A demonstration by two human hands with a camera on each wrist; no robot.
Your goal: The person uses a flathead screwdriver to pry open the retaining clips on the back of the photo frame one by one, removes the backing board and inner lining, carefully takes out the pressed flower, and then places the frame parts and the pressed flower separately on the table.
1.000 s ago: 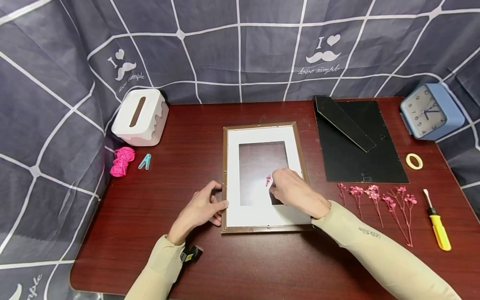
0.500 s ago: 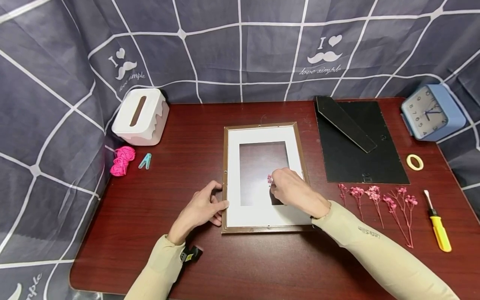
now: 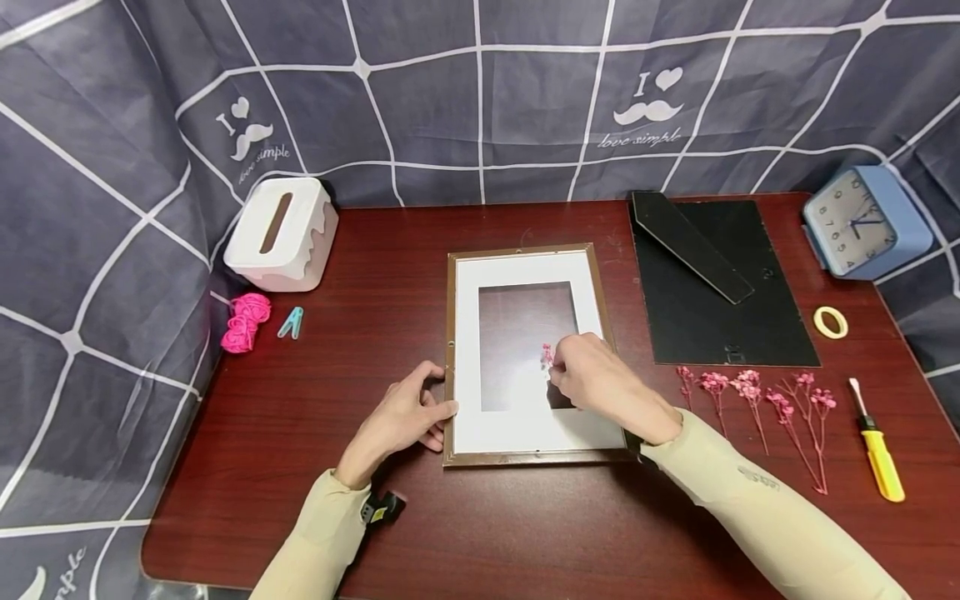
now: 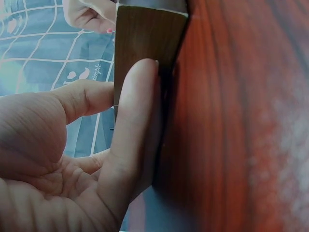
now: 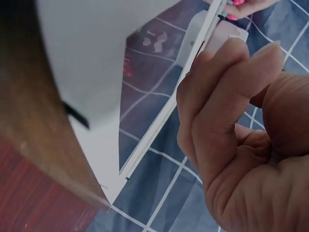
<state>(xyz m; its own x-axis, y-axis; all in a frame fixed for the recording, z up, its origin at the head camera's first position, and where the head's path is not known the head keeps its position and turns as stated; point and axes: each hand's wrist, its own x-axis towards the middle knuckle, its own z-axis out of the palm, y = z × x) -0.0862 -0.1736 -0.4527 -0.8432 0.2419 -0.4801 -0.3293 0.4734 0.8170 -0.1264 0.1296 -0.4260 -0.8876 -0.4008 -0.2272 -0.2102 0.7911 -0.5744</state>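
Observation:
A brown picture frame [image 3: 517, 458] with a white mat [image 3: 502, 433] lies face down or up, I cannot tell which, in the middle of the table. My left hand [image 3: 396, 415] grips its left edge near the lower corner; in the left wrist view, a finger lies along the frame's wooden side [image 4: 145, 43] and the thumb touches the mat side. Over the lower right of the mat's opening, my right hand [image 3: 600, 375] pinches a small pink dried flower sprig [image 3: 547, 353]. Its stem is mostly hidden by the fingers; in the right wrist view the fingers [image 5: 217, 92] are curled.
Several pink dried flower sprigs [image 3: 750, 387] lie to the right, beside a yellow screwdriver [image 3: 881, 462]. Behind them are a black frame back [image 3: 675, 325], a tape roll [image 3: 830, 322] and a blue clock [image 3: 862, 225]. Leftward stand a tissue box [image 3: 281, 233], pink yarn [image 3: 246, 322] and a clip [image 3: 291, 322].
My right hand has shifted slightly to the right with the flower sprig. The left hand and the frame have stayed where they were.

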